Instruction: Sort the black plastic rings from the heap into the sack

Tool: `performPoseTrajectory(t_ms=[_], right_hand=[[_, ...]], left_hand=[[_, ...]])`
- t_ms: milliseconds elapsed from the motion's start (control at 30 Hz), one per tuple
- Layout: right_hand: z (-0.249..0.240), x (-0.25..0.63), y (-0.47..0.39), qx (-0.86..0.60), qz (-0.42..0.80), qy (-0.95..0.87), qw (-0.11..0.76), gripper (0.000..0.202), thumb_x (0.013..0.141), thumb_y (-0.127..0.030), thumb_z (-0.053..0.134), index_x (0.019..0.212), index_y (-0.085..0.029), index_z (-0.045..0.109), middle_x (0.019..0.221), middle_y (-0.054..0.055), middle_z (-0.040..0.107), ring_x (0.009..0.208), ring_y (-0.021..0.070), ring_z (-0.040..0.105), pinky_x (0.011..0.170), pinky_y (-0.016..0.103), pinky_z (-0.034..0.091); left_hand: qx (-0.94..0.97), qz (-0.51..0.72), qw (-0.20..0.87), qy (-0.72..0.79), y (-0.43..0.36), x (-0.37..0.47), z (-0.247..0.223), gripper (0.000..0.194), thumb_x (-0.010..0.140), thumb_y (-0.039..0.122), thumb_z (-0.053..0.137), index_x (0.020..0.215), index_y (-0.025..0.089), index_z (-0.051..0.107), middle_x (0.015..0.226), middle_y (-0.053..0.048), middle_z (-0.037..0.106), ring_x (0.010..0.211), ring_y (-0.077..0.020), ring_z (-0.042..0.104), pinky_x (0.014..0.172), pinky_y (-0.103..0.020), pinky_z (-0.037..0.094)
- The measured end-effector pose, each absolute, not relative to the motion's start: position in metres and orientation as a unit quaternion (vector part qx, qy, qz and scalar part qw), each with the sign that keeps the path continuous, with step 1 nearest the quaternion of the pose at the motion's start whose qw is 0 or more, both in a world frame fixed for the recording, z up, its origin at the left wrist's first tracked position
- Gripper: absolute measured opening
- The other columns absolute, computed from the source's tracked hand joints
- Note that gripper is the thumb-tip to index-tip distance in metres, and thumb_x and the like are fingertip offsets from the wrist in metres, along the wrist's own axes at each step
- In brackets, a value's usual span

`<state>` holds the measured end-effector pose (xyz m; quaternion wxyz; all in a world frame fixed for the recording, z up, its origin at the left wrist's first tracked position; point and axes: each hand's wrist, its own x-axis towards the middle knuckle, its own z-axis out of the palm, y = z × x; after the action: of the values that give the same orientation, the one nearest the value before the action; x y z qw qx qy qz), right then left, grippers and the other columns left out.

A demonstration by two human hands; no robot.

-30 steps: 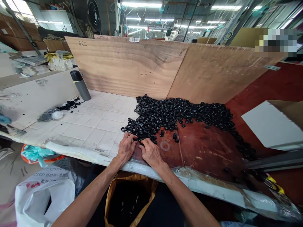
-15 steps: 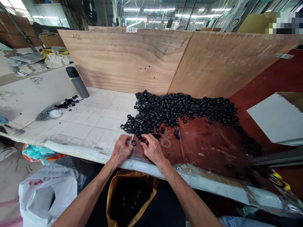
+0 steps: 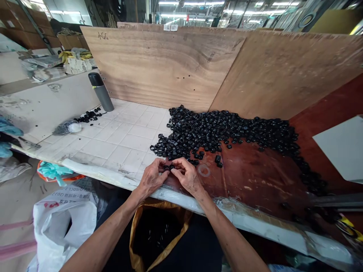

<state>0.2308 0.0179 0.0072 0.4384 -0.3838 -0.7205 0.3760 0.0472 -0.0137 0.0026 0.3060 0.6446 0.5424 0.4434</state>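
Observation:
Close to the table's front edge, my left hand (image 3: 154, 175) and my right hand (image 3: 187, 174) meet fingertip to fingertip. Between them are small black ring-shaped parts (image 3: 169, 167), one pinched by each hand and touching or nearly so; the fingers partly cover them. Just beyond my hands spreads a large pile of the same black ring parts (image 3: 204, 130), reaching back to the wooden board. A few loose ones lie at the pile's near edge. Under the table edge, at my lap, an open yellow-brown bag (image 3: 133, 241) holds dark contents with small glints.
A plywood board (image 3: 164, 68) closes off the back. At left stand a grey bottle (image 3: 104, 97), a small heap of black pieces (image 3: 88, 115) and a clear bag (image 3: 62, 128). A white box (image 3: 343, 147) is at right. A white sack (image 3: 65, 226) hangs low at left.
My hands have come together, bringing the two black ring parts from apart to touching or nearly so. The whole view has shifted slightly as my head turned left.

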Motion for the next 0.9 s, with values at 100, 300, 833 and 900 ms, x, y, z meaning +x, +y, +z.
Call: performPoseTrajectory(t_ms=[100,300,833,900], right_hand=[[0.0071,0.2311,0.0179,-0.366,0.368,-0.726,0.450,0.013,0.087,-0.019,0.064,0.098,-0.021,0.071,0.101,0.005,0.067,0.086,0.0182,0.066,0.075,0.029,0.055],[0.0104,0.2323,0.0179,-0.358,0.382,-0.721,0.455,0.020,0.089,-0.021,0.064,0.106,-0.023,0.075,0.107,0.007,0.071,0.096,0.0205,0.068,0.083,0.031,0.056],[0.0109,0.2287,0.0158,-0.386,0.422,-0.676,0.464,0.022,0.084,-0.032,0.072,0.103,-0.022,0.070,0.097,0.005,0.075,0.085,0.0200,0.070,0.078,0.031,0.057],[0.0087,0.2272,0.0146,-0.399,0.427,-0.664,0.466,0.027,0.084,-0.034,0.072,0.108,-0.022,0.067,0.094,0.004,0.074,0.079,0.0187,0.069,0.073,0.029,0.057]], left_hand=[[0.611,0.479,0.374,0.508,-0.0146,0.0474,0.0045,0.023,0.083,0.022,0.069,0.104,0.020,0.058,0.095,-0.004,0.072,0.084,-0.0172,0.074,0.081,-0.032,0.061],[0.598,0.485,0.393,0.502,-0.0158,0.0442,-0.0005,0.028,0.085,0.033,0.074,0.108,0.018,0.066,0.100,-0.006,0.076,0.083,-0.0173,0.073,0.080,-0.031,0.061],[0.623,0.545,0.348,0.440,-0.0161,0.0421,0.0030,0.017,0.089,0.034,0.074,0.099,0.020,0.075,0.107,-0.007,0.077,0.104,-0.0219,0.073,0.101,-0.041,0.058],[0.637,0.542,0.344,0.428,-0.0158,0.0425,0.0035,0.016,0.090,0.033,0.073,0.100,0.021,0.076,0.110,-0.008,0.077,0.105,-0.0221,0.072,0.101,-0.042,0.058]])
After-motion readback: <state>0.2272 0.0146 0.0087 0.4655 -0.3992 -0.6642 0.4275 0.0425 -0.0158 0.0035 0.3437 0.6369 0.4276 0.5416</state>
